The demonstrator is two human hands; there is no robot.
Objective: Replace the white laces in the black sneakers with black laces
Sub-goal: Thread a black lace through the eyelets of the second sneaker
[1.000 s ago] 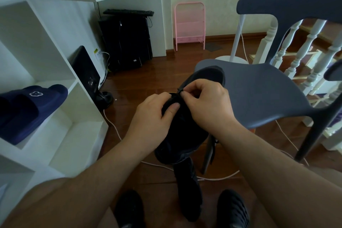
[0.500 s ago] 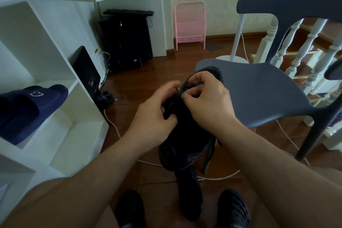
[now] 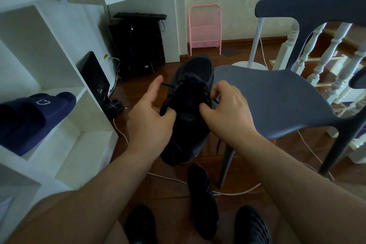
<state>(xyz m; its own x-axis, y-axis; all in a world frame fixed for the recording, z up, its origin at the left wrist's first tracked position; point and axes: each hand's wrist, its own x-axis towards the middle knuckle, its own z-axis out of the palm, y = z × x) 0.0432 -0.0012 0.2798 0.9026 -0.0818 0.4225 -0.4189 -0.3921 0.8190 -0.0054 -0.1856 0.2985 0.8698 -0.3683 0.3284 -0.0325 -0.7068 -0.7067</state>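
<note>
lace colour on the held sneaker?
Black, seen in the head view: the lace crosses the sneaker, both hands pinching its ends.

Sneaker [image 3: 191, 93] is black all over, and the lace [image 3: 172, 96] threaded through it is black too, so it barely stands out. The second shoe [image 3: 202, 202] on the floor is black as well. Chair [image 3: 277, 95] is a slate grey-blue. Slippers [image 3: 33, 113] on the white shelf [image 3: 59, 150] are navy with a small white logo. Pink wire rack [image 3: 205, 29] against a cream wall, reddish-brown wood floor [image 3: 170, 190], white cable [image 3: 233, 192].
</note>
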